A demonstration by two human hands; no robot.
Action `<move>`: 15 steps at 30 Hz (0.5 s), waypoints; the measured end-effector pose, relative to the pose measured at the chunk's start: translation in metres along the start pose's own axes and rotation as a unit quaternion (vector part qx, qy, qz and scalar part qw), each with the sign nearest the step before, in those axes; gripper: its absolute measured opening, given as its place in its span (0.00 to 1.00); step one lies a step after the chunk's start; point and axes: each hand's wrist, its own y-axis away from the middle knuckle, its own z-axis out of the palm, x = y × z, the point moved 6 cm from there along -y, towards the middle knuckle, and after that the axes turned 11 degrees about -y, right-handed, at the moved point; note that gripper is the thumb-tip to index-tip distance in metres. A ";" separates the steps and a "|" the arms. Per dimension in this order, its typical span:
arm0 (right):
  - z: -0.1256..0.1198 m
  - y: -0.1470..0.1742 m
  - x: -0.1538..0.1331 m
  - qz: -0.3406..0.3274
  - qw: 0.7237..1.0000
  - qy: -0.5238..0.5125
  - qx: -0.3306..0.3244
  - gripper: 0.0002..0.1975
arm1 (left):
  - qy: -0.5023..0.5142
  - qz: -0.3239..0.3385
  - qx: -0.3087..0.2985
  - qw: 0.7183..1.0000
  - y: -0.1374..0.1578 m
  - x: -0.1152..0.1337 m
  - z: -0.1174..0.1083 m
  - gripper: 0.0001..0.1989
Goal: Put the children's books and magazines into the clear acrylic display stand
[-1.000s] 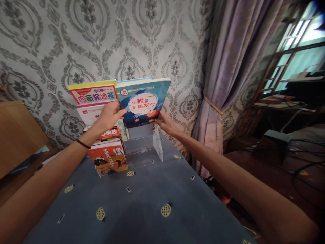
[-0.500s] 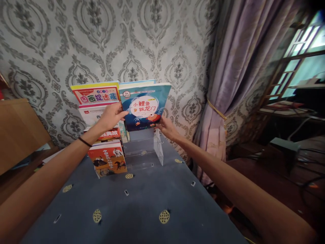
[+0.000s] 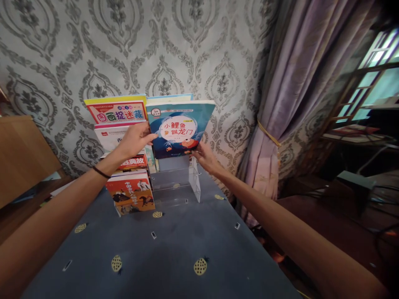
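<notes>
A blue picture book (image 3: 179, 128) with a white oval title patch is held upright between both hands, above the right side of a clear tiered book stand (image 3: 195, 182). My left hand (image 3: 135, 139) grips its left edge, thumb on the cover. At its lower right corner, my right hand (image 3: 205, 158) pinches the book, fingers partly hidden behind it. Books fill the left of the stand: a yellow-topped book (image 3: 115, 112) at the back, a white book (image 3: 109, 135) below, one with a red cover band (image 3: 134, 162), and an orange book (image 3: 132, 195) in front. A pale-blue-edged book (image 3: 170, 98) stands behind the held one.
The stand rests on a table with a dark blue pineapple-print cloth (image 3: 156, 261). Patterned wallpaper rises behind. A tied purple curtain (image 3: 264, 166) hangs at the right, and a wooden cabinet (image 3: 28, 158) stands at the left. Cables and clutter lie in the dim area far right.
The view has shifted slightly. The blue picture book appears a little nearer and larger, its top right corner farther right. Both hands keep the same hold.
</notes>
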 end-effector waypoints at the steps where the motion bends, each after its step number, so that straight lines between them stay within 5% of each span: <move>1: 0.000 0.001 -0.001 0.003 1.000 -0.021 0.006 0.22 | -0.010 0.009 0.004 1.000 0.001 0.003 -0.001 0.11; 8: -0.007 0.000 -0.010 -0.018 0.998 -0.038 0.055 0.14 | -0.114 0.111 0.043 0.986 -0.001 0.033 -0.013 0.12; 15: -0.008 0.004 -0.011 -0.033 0.997 -0.025 0.066 0.13 | -0.184 0.144 0.061 0.970 0.011 0.041 -0.009 0.12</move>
